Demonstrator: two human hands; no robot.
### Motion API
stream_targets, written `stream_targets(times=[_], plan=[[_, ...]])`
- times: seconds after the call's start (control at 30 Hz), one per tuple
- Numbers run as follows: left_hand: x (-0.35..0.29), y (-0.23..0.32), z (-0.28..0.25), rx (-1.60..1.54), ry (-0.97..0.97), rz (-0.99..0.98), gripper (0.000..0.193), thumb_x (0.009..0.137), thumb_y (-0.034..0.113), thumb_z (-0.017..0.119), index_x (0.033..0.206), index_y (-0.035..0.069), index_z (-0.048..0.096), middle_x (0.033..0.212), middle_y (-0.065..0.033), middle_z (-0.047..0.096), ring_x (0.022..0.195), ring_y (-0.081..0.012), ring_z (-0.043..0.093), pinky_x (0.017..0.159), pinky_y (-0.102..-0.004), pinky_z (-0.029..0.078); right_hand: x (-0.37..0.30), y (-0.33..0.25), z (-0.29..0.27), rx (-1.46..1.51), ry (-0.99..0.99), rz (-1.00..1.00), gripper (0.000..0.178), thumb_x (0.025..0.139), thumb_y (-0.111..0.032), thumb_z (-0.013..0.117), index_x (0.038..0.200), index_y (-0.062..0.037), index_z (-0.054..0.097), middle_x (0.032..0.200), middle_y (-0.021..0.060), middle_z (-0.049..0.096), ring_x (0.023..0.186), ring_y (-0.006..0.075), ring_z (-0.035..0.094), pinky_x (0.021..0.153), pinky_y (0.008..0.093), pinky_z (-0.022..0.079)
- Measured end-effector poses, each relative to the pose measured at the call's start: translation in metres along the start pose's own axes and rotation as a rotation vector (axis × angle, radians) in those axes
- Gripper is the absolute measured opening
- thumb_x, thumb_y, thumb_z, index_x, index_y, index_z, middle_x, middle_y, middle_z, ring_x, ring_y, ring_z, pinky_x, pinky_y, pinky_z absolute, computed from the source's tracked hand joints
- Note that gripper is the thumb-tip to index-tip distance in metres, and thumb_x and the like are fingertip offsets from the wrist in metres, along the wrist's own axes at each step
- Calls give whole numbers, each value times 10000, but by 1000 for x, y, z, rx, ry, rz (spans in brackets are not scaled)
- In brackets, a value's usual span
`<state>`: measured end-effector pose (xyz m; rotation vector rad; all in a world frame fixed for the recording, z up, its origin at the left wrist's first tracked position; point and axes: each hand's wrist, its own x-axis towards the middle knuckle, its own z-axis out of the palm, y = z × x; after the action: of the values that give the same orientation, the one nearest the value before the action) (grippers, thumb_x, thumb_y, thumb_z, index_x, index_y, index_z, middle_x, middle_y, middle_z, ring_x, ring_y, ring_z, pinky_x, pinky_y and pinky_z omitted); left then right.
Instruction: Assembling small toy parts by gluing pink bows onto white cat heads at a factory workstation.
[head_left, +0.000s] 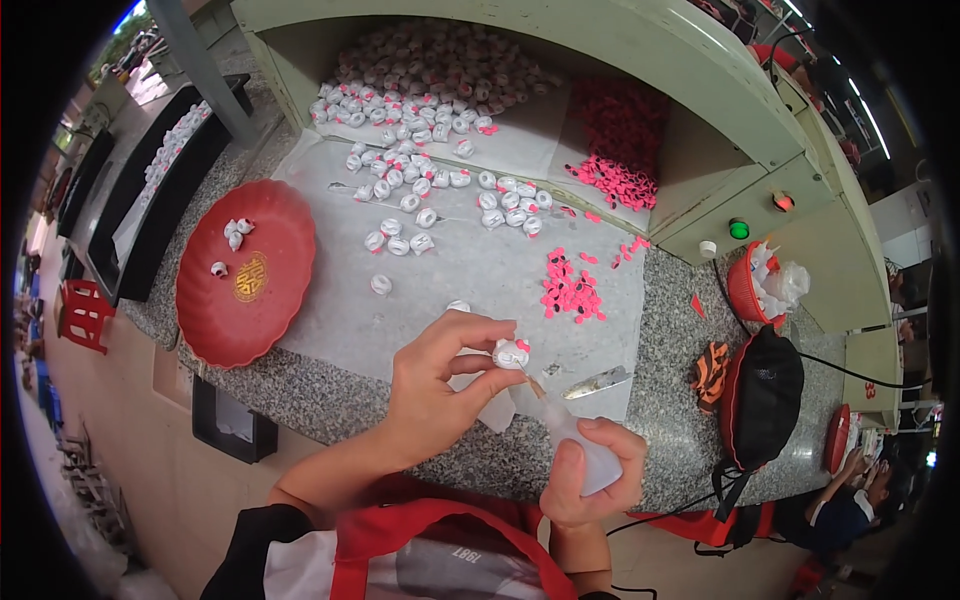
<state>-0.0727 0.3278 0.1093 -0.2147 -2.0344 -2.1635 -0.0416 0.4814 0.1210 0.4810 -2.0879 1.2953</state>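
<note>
Between thumb and fingertips, my left hand (435, 380) pinches a small white rounded piece (508, 355) with a pink part on it. My right hand (610, 475) is wrapped round a translucent squeeze bottle (562, 418), tilted so its thin tip points up at that piece; whether they touch I cannot tell. Beyond my hands, many similar white pieces (515, 205) lie loose on pale sheeting (320, 300). A cluster of flat pink pieces (572, 290), some with dark spots, lies to the right. Near the bottle rests a flat metal blade (597, 382).
A scalloped red tray (240, 340) with a few white pieces stands left. At the back, a green cabinet (700, 70) shelters heaps of white and pink pieces. On the right are a red basket (742, 290), a black bag (770, 395) and a cable. A person (840, 515) sits far right.
</note>
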Motion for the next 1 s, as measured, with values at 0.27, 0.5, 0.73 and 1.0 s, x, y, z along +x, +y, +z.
stream_targets(times=[0.27, 0.5, 0.73, 1.0], plan=[[0, 3, 7, 17, -27, 9, 314, 701, -127, 606, 996, -54, 528, 1004, -120, 492, 923, -195, 559, 780, -293, 527, -1, 4, -7, 45, 13, 25, 256, 653, -26, 615, 892, 16, 530, 747, 110, 610, 501, 203, 568, 469, 275, 457], [-2, 3, 7, 90, -41, 53, 328, 682, -140, 606, 992, -45, 552, 1011, -121, 491, 922, -192, 559, 774, -278, 524, 3, 0, -6, 34, -9, 10, 233, 652, -25, 626, 863, 18, 537, 712, 99, 613, 513, 205, 581, 482, 277, 470], [-3, 6, 0, 195, -32, 88, 319, 680, -143, 602, 981, -45, 561, 1029, -133, 494, 927, -189, 556, 776, -272, 517, 5, -7, -8, 10, -61, -7, 218, 655, -25, 623, 852, 21, 541, 699, 102, 612, 513, 207, 582, 480, 274, 468], [0, 5, -4, -263, -28, -163, 309, 736, -104, 587, 1035, -46, 533, 978, -91, 550, 915, -164, 566, 800, -261, 495, 2, -7, -6, 75, -19, 105, 209, 662, -46, 625, 844, 18, 546, 702, 102, 613, 513, 202, 579, 479, 275, 466]])
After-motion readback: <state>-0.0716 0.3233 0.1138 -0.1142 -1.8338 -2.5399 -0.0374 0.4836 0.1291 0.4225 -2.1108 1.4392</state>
